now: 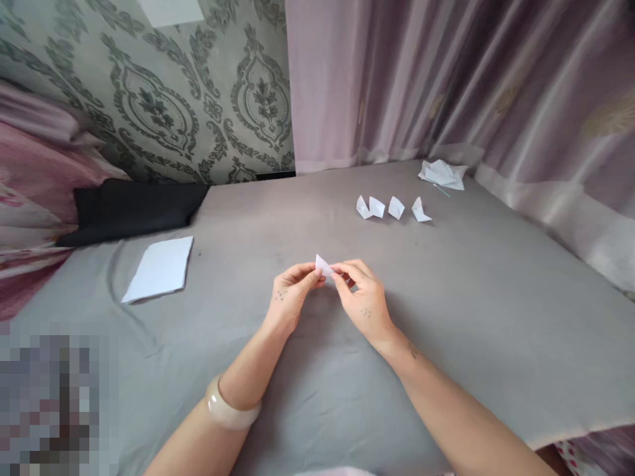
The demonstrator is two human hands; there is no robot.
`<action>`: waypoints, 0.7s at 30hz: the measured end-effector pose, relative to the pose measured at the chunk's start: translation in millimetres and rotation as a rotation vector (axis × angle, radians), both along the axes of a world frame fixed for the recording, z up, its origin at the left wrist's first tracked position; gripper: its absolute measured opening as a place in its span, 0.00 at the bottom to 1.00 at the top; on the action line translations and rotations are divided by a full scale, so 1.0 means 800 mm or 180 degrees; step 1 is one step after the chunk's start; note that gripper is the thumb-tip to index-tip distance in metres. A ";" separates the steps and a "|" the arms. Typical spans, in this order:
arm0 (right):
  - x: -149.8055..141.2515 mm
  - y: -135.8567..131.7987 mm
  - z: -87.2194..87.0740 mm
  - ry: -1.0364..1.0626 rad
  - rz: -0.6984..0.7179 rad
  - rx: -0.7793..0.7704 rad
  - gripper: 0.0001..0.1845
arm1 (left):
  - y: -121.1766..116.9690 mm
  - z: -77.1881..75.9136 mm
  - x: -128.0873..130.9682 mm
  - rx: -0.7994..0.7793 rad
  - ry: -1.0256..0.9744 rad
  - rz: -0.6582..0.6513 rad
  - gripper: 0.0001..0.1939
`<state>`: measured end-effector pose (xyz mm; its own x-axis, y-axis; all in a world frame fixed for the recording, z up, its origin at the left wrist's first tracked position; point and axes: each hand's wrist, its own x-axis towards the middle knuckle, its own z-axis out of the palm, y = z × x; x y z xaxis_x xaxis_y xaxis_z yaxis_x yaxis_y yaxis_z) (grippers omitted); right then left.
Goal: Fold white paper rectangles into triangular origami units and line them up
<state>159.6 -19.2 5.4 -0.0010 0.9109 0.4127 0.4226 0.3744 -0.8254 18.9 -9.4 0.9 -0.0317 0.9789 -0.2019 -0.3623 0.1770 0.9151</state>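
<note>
A small folded piece of white paper (323, 266) is pinched between my two hands above the middle of the table, one pointed corner sticking up. My left hand (294, 289) grips its left side with thumb and fingers. On its right side, the thumb and fingertips of my right hand (362, 291) close on the paper. Beyond my hands, toward the back right, several small folded paper shapes (396, 207) stand in a row on the grey cloth. A stack of white paper sheets (161, 268) lies to the left.
Crumpled white paper (442, 174) lies at the far right corner, a thin green strip (441, 191) beside it. Folded black cloth (139, 208) rests at the back left. Purple curtains (337, 86) hang behind the grey-covered table (486, 317). The lower left corner is blurred.
</note>
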 end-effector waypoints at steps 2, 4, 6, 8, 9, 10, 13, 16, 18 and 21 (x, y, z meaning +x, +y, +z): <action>-0.001 -0.001 0.000 -0.0009 0.0016 0.0030 0.07 | 0.000 0.000 0.001 0.0056 -0.0044 0.0025 0.10; -0.001 -0.002 0.001 -0.0035 0.0034 0.0039 0.06 | 0.000 0.001 0.003 0.0101 -0.0062 0.0047 0.09; -0.002 -0.002 0.002 -0.0067 0.0026 0.0017 0.05 | 0.000 0.003 0.004 0.0124 -0.0029 0.0058 0.09; -0.002 -0.002 0.002 -0.0074 0.0002 -0.0035 0.04 | 0.000 0.004 0.005 0.0129 0.0054 0.0071 0.09; -0.002 -0.002 0.002 -0.0056 -0.0007 -0.0077 0.04 | 0.000 0.004 0.005 0.0128 0.0103 0.0081 0.09; -0.002 -0.002 0.002 -0.0021 -0.0012 -0.0135 0.04 | -0.001 0.004 0.005 0.0128 0.0157 0.0091 0.09; 0.000 0.000 0.003 0.0197 -0.0008 -0.0421 0.05 | -0.001 0.004 0.005 0.0130 0.0329 0.0094 0.10; 0.003 0.004 0.003 0.0460 0.0052 -0.0843 0.09 | -0.002 0.005 0.006 0.0149 0.0452 0.0028 0.11; 0.007 0.007 0.003 0.0571 0.0172 -0.1107 0.11 | -0.003 0.007 0.007 0.0174 0.0456 -0.0034 0.11; 0.014 0.013 0.004 0.0813 0.0454 -0.1406 0.13 | -0.003 0.011 0.006 0.0216 0.0395 -0.0193 0.13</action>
<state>170.6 -8.8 8.6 -0.0872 0.9962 -0.0070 0.1577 0.0069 -0.9875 23.5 -12.1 9.3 0.0072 0.9910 -0.1335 -0.2361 0.1314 0.9628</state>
